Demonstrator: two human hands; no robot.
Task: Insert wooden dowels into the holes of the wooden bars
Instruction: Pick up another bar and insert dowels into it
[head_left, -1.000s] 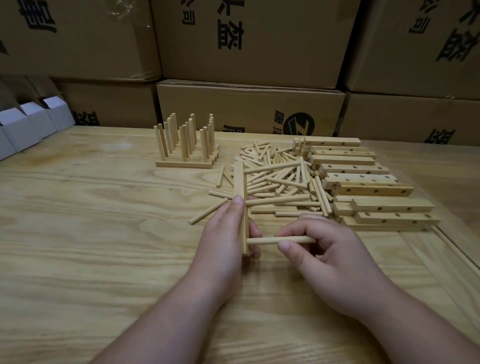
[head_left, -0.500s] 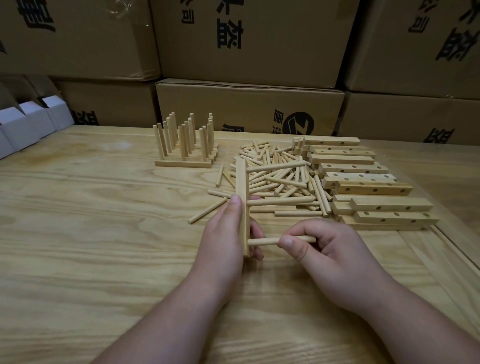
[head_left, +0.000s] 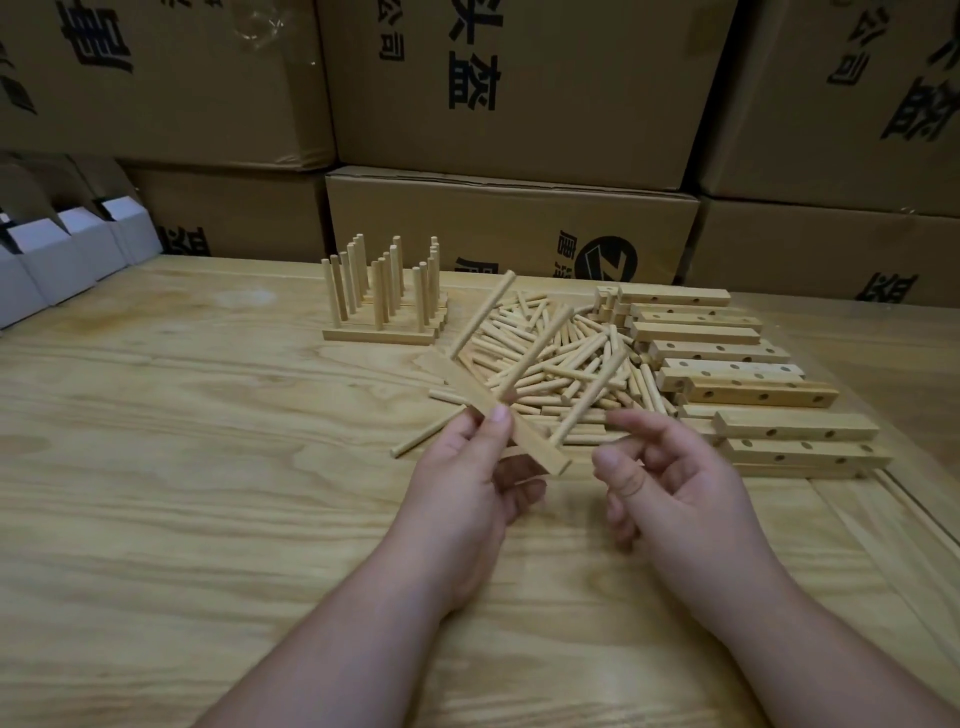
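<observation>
The bar (head_left: 496, 413), fitted with three dowels, is lifted above the table (head_left: 208, 467), pinched by the left hand (head_left: 470, 480). The right hand (head_left: 670, 478) at 3 o'clock is spread, holding nothing. Risk: a loosely seated dowel (head_left: 589, 395) may drop as the bar tilts. Loose dowel pile (head_left: 561, 358) at 12 o'clock: count indeterminate. Empty bars (head_left: 769, 395) at 2 o'clock: about nine.
</observation>
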